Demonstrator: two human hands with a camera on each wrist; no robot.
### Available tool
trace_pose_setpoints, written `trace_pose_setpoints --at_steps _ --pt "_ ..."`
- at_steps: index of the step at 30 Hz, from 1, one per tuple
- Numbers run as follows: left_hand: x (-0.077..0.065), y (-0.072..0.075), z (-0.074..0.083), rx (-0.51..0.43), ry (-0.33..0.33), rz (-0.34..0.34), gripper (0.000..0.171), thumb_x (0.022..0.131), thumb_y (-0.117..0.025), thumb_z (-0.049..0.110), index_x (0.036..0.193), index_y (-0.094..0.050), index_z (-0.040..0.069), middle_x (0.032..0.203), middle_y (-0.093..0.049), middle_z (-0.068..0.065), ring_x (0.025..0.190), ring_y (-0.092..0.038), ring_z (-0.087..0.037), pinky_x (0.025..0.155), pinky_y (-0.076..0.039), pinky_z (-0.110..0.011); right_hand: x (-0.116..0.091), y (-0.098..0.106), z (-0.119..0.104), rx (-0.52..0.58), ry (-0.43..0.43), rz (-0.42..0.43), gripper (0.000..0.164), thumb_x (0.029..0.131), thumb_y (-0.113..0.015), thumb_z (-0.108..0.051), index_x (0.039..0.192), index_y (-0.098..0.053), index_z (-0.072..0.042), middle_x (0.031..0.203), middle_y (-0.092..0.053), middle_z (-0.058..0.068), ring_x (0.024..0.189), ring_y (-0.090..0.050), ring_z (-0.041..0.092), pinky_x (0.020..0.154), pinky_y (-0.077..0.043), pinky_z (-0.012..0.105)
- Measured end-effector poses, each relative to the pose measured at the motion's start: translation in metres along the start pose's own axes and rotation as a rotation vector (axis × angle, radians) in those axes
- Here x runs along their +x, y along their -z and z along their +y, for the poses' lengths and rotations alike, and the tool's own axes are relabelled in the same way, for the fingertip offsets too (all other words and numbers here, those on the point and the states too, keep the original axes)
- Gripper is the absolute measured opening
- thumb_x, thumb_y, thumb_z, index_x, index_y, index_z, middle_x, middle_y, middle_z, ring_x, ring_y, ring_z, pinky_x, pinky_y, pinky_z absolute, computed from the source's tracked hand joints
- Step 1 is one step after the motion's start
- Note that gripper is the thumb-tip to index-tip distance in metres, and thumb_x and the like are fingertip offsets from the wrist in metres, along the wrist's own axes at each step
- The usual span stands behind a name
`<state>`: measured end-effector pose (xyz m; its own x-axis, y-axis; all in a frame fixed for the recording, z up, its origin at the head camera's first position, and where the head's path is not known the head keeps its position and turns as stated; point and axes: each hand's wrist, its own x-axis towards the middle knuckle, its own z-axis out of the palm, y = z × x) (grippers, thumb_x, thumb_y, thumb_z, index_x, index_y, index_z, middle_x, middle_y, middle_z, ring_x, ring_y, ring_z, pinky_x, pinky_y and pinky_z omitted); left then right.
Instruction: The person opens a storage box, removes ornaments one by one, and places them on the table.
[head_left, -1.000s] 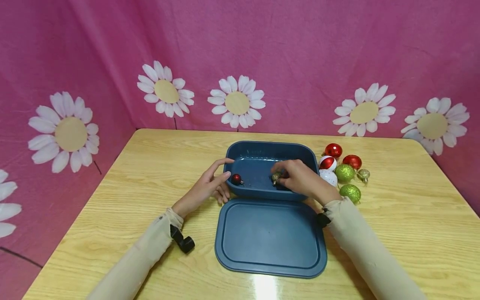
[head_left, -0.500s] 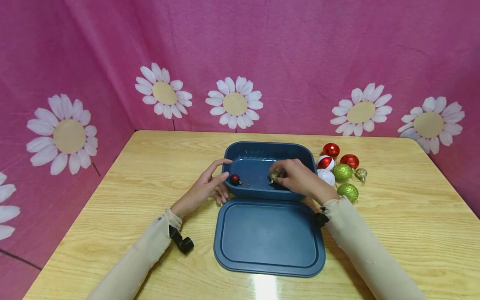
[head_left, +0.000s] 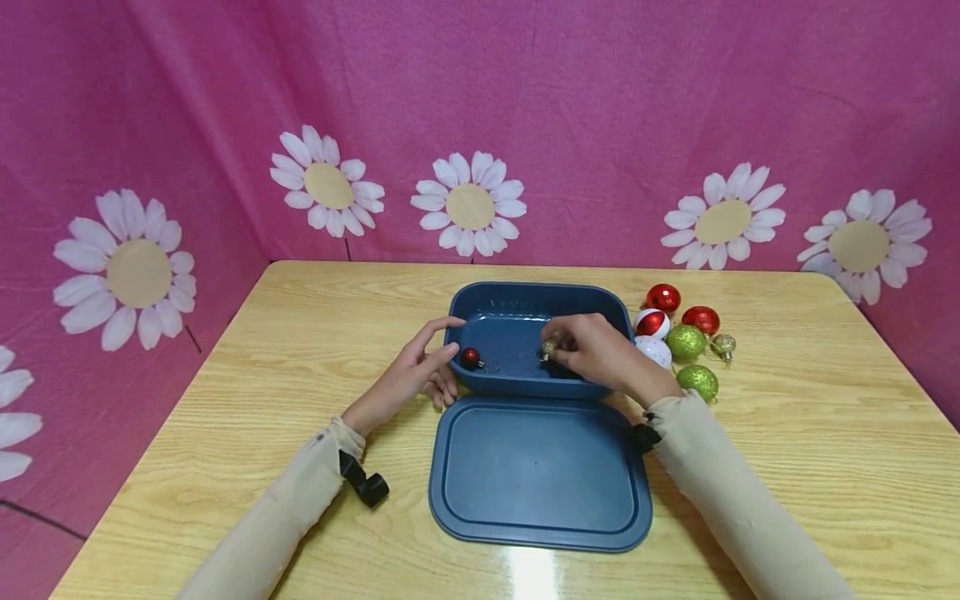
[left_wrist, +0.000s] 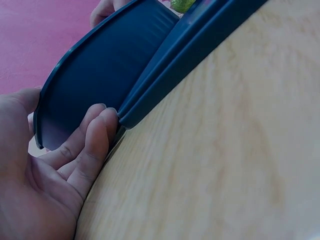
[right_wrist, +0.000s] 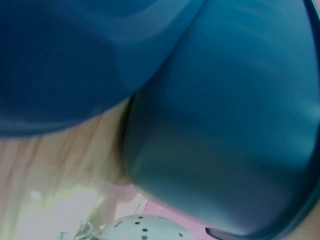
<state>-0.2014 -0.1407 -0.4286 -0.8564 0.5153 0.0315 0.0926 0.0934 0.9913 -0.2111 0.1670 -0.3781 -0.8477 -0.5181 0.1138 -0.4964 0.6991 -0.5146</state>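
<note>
In the head view, a dark blue rectangular box (head_left: pixel 517 387) stands with its top uncovered. At its left rim is my left hand (head_left: pixel 408 371), thumb and forefinger spread against the edge. The left wrist view has that hand's other fingers (left_wrist: pixel 97 132) by the outer wall, close to the table. Inside the box, my right hand (head_left: pixel 596 354) pinches a small gold glitter bauble (head_left: pixel 549 348) by its fingertips. A small dark red bauble (head_left: pixel 471 358) lies in the box's near left corner. The right wrist view hides the right fingers behind the box wall (right_wrist: pixel 215 125).
The blue lid (head_left: pixel 540 467) lies flat in front of the box. Right of the box are red baubles (head_left: pixel 701 319), green glitter baubles (head_left: pixel 697 382), a white speckled bauble (head_left: pixel 654 351), a red-and-white one (head_left: pixel 652 323) and a small gold one (head_left: pixel 723 346). A pink flowered curtain (head_left: pixel 585 125) hangs behind.
The right hand and the gold bauble have shifted slightly upward inside the box. The left hand stays at the rim. The whole head view has shifted a little.
</note>
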Motion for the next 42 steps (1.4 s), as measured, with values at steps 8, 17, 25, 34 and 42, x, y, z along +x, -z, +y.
trace_pose_setpoints --at_steps 8,17,25,34,42 --pt "0.000 0.001 0.001 0.005 0.008 0.008 0.044 0.107 -0.045 0.037 0.149 -0.035 0.032 0.080 -0.067 -0.023 0.062 -0.065 -0.030 0.056 -0.059 -0.038 -0.001 0.004 -0.002 0.000 0.016 0.016 0.020 0.091 -0.070 -0.004 0.111 -0.072 -0.003 0.096 -0.071 0.006 0.086 -0.066 0.017 0.077 -0.057 0.039" --pt "0.000 0.000 0.000 -0.013 0.003 0.001 0.043 0.108 -0.044 0.034 0.149 -0.035 0.031 0.079 -0.066 -0.024 0.061 -0.064 -0.029 0.055 -0.059 -0.038 -0.011 0.011 -0.003 -0.054 0.064 0.109 0.024 0.090 -0.071 -0.006 0.114 -0.070 -0.001 0.100 -0.072 0.008 0.088 -0.068 0.020 0.076 -0.057 0.041" --pt "0.000 0.001 0.000 0.000 0.008 0.005 0.045 0.107 -0.044 0.037 0.150 -0.034 0.029 0.080 -0.066 -0.025 0.063 -0.065 -0.031 0.056 -0.059 -0.038 -0.029 0.024 -0.003 -0.087 0.050 0.137 0.025 0.091 -0.072 -0.008 0.115 -0.070 -0.001 0.106 -0.072 0.010 0.092 -0.067 0.023 0.079 -0.057 0.045" --pt "0.000 -0.001 0.000 0.004 0.024 0.010 0.046 0.106 -0.045 0.040 0.150 -0.035 0.031 0.080 -0.066 -0.024 0.063 -0.065 -0.030 0.056 -0.058 -0.038 -0.048 0.033 0.005 -0.100 0.042 0.177 0.025 0.089 -0.073 -0.004 0.113 -0.069 0.000 0.100 -0.072 0.009 0.085 -0.067 0.020 0.075 -0.057 0.042" --pt "0.000 -0.001 0.000 0.000 0.014 0.010 0.045 0.107 -0.046 0.038 0.150 -0.035 0.032 0.079 -0.066 -0.024 0.061 -0.064 -0.028 0.055 -0.059 -0.038 -0.062 0.046 0.007 -0.111 0.038 0.206 0.026 0.088 -0.075 -0.004 0.113 -0.070 -0.001 0.100 -0.071 0.007 0.083 -0.068 0.018 0.072 -0.060 0.041"
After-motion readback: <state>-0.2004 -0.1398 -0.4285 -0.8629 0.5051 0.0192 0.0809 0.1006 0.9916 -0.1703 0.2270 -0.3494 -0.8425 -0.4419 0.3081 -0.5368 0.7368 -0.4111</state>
